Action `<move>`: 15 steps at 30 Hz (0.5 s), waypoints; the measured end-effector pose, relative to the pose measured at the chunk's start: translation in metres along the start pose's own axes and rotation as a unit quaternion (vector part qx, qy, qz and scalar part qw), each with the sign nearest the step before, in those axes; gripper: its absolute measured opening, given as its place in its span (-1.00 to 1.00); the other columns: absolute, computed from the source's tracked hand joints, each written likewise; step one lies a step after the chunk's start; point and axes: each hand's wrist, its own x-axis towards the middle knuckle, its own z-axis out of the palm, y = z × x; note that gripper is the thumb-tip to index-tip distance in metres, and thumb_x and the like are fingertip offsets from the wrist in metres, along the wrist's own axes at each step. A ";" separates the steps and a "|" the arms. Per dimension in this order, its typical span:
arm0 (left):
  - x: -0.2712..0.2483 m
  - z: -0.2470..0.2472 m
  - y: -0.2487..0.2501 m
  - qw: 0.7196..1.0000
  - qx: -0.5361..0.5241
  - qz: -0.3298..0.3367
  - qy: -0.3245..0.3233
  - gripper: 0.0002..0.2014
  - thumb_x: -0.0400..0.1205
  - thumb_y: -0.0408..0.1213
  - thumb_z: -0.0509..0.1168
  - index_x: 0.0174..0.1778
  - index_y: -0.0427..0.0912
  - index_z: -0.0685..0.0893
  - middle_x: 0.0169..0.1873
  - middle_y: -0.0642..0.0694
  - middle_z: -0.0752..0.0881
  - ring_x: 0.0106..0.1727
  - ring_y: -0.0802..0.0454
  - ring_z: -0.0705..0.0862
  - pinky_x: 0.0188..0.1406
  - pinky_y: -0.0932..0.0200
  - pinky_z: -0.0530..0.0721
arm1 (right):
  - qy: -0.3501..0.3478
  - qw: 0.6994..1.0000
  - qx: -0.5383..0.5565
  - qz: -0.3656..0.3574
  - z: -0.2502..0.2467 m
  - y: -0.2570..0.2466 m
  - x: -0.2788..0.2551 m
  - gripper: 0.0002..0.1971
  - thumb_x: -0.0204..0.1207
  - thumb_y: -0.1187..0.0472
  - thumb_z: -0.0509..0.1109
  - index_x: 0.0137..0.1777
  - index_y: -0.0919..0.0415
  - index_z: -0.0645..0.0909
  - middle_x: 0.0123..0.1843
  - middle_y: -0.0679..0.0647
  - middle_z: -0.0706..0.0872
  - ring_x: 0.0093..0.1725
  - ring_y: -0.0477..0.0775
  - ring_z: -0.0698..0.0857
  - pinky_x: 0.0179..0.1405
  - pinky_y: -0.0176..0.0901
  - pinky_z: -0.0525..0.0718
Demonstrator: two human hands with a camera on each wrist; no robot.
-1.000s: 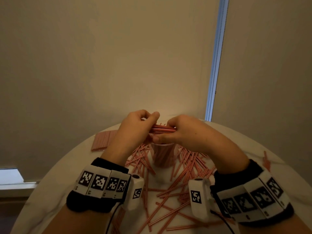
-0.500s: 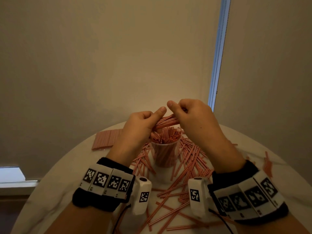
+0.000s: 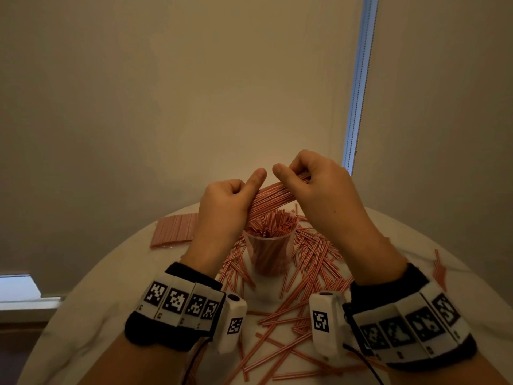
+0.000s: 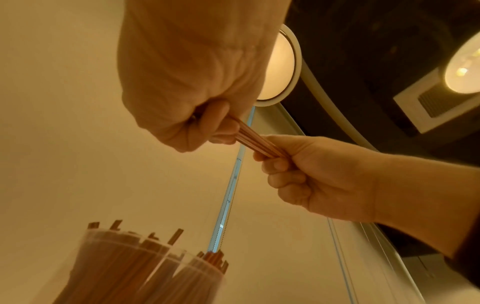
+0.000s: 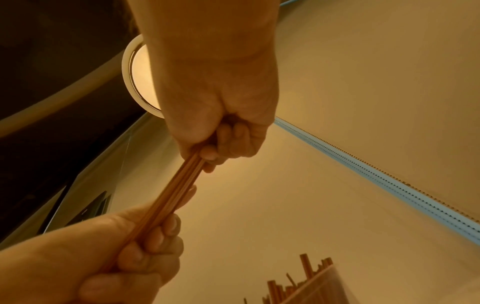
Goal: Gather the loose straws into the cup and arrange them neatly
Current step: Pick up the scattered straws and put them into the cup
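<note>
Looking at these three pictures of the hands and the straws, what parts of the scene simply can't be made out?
- Both ends of the bundle of straws: buried in the left hand and right hand in every view.
- The cup base: cut off by the lower edge in both wrist views; its far side is hidden by the hands in the head view.
- How many straws the cup holds: too small and dense, blurred in the left wrist view.
- Loose straws near the person: covered by the wristbands.
</note>
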 end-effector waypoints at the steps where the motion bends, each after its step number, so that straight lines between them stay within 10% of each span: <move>1: 0.001 -0.001 -0.001 1.000 -0.010 -0.009 0.007 -0.24 0.54 0.41 0.35 -0.35 -0.38 0.67 -0.62 -0.16 0.56 -0.62 0.06 0.50 -0.64 0.20 0.48 | 0.000 1.000 0.003 -0.005 0.001 -0.001 -0.001 -0.64 0.63 -0.24 0.32 -0.22 0.02 0.60 -0.37 -0.07 0.71 -0.36 -0.15 0.67 -0.37 -0.24 0.61; 11: -0.001 0.005 -0.010 0.995 -0.024 -0.083 -0.048 -0.31 0.55 0.39 0.36 -0.32 -0.31 0.74 -0.64 -0.01 0.60 -0.65 0.09 0.52 -0.53 0.17 0.48 | -0.047 0.998 -0.037 0.016 0.004 0.009 -0.001 -0.63 0.67 -0.15 0.30 -0.31 -0.02 0.67 -0.51 -0.18 0.61 -0.41 -0.34 0.61 -0.45 -0.35 0.36; 15: -0.003 0.006 -0.013 0.995 0.026 -0.080 -0.062 -0.39 0.65 0.37 0.22 -0.23 -0.14 0.80 -0.38 -0.11 0.82 -0.33 -0.08 0.81 -0.21 -0.09 0.81 | -0.027 0.996 -0.086 0.006 -0.001 0.014 0.001 -0.62 0.69 -0.12 0.29 -0.31 0.02 0.66 -0.52 -0.11 0.57 -0.49 -0.20 0.57 -0.46 -0.23 0.36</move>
